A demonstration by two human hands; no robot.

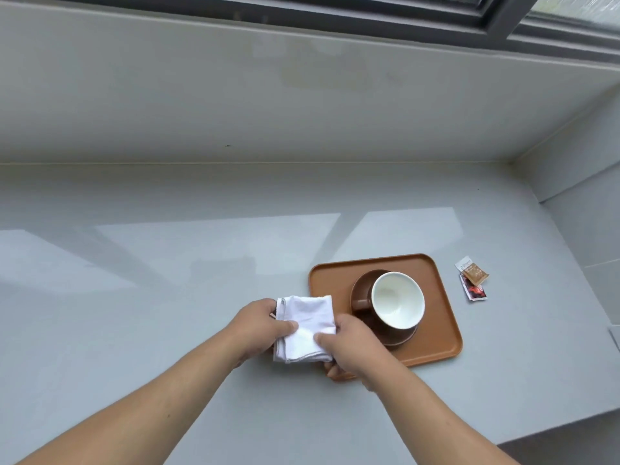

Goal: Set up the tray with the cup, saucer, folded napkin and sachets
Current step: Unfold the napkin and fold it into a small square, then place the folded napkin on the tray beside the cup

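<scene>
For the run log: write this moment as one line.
napkin: held, both hands | cup: on saucer, tray | sachets: off tray

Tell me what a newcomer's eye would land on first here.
First, the two hands, left hand and right hand, pinching a folded white napkin at the orange tray's left edge. Next, the brown cup with its white inside, sitting on a brown saucer on the tray. Last, the sachets lying on the grey counter, right of the tray.

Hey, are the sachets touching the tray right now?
Apart. The head view shows the sachets lying on the counter right of the tray, with a bare strip of counter between them.
</scene>
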